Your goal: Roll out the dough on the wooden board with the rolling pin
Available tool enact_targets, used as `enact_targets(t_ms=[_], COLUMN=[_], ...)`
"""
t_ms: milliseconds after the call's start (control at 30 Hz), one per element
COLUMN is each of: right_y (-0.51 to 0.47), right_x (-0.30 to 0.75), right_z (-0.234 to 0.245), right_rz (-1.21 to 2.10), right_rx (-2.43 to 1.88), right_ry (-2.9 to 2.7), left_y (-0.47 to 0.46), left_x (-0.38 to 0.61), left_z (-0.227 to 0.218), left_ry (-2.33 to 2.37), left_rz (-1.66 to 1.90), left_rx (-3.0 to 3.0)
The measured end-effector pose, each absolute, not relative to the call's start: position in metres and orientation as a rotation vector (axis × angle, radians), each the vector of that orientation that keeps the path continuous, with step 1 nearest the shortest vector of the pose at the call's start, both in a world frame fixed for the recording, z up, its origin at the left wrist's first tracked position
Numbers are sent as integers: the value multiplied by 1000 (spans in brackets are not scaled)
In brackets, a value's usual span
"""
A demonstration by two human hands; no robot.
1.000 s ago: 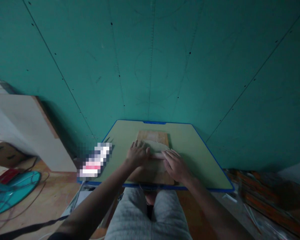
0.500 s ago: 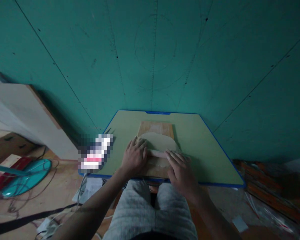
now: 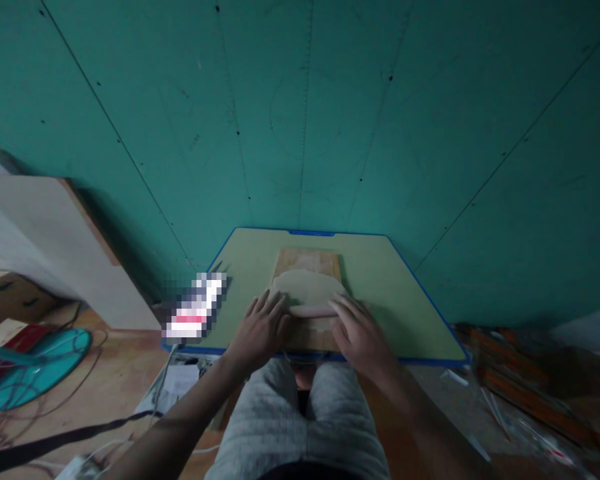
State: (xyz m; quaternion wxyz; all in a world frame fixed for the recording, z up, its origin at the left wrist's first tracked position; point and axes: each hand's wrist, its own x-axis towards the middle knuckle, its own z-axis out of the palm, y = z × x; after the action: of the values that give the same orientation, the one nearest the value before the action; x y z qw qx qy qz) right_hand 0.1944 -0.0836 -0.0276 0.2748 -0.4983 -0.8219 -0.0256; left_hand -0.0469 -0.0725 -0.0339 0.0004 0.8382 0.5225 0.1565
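Pressing my left hand (image 3: 260, 330) and right hand (image 3: 363, 335) on the rolling pin (image 3: 310, 311) ends, fingers flat, unclenched. Dough sheet (image 3: 307, 288) on wooden board (image 3: 307, 257), frame centre: probably soft, thin, tearable; pin stiff, so hold its ends.

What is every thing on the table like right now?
wooden board, lying flat on the table.
dough, rolled flat on the wooden board.
rolling pin, lying crosswise on the dough.
left hand, open, fingers straight, pressing the rolling pin's left end.
right hand, open, palm down on the rolling pin's right end.
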Motion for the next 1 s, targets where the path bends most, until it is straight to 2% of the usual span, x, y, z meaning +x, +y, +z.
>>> enact_targets(t_ms=[133, 233, 333, 433, 800, 1000], right_y=[-55, -49, -54, -63, -109, -143], right_x=[196, 193, 191, 192, 193, 200], right_z=[-29, -37, -40, -40, -49, -53], right_rz=[-146, -190, -179, -176, -159, -248], right_rx=[-1485, -1582, -1602, -1596, -1496, -1446], right_ry=[-2220, -2254, -2277, -2275, -2193, -2207], left_y=[-46, -26, -10, -4, -61, -101], left_x=[-45, -38, -32, -31, -29, -33], left_z=[-19, -11, -15, -26, -35, -45], left_ry=[1561, 1702, 1779, 1643, 1803, 1744], left_rz=[414, 407, 541, 578, 629, 657], left_rx=[2628, 2510, 2507, 2638, 2624, 2660])
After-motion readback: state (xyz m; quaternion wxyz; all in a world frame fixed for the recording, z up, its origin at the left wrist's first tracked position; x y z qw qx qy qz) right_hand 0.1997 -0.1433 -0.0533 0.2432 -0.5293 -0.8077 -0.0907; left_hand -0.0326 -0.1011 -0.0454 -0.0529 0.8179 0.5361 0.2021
